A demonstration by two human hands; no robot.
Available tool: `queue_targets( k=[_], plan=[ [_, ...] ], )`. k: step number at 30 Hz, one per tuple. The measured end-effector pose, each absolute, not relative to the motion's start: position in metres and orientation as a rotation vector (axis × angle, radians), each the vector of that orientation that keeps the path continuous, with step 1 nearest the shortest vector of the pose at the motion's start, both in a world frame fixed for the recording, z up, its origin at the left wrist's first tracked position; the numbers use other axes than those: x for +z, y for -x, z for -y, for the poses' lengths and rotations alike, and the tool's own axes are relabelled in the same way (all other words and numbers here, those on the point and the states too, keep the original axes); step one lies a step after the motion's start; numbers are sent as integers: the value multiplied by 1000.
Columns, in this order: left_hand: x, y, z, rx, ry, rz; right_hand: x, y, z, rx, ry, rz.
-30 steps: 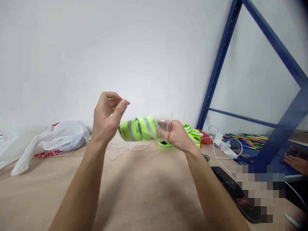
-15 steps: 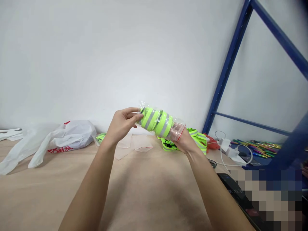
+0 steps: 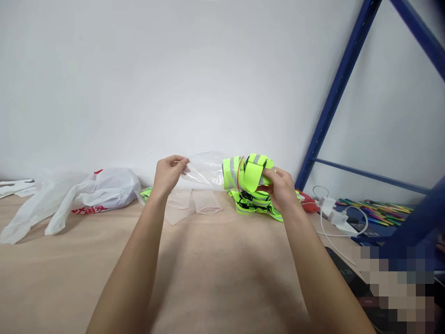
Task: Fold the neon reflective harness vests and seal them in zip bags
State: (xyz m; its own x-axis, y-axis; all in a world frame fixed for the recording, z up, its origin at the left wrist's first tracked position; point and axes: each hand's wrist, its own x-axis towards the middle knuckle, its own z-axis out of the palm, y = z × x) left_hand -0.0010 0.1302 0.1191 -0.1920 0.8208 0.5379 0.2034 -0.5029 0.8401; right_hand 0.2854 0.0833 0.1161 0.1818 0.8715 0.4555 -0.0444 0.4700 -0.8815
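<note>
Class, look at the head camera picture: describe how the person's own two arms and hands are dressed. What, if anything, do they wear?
Both forearms are bare, with no sleeves in view. The left hand and the right hand wear no gloves. No watch, bracelet or ring shows on either wrist or on the fingers that can be seen.

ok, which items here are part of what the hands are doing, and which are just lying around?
In hand:
- left hand pinching the clear zip bag
- right hand gripping the rolled neon reflective band at the bag's mouth
- pile of neon bands, spare clear bags on the table

Lying about:
- white plastic bag
- white charger and cable
- coloured pens
- blue rack
</note>
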Motion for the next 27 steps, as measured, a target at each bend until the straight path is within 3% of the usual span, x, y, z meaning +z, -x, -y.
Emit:
queue_targets(
  k=[6,13,23,27],
  plan=[
    [113,0,-141,1922,-1587,-1624,113,-283,-87,670,953,1305],
    [110,24,-143,2096,-1539,-1775,117,-297,-86,480,874,1159],
    [115,38,-127,713,-1793,-1334,113,-340,-97,401,793,1183],
    [105,25,-138,564,-1871,-1251,114,-343,-99,382,785,1246]
  ],
)
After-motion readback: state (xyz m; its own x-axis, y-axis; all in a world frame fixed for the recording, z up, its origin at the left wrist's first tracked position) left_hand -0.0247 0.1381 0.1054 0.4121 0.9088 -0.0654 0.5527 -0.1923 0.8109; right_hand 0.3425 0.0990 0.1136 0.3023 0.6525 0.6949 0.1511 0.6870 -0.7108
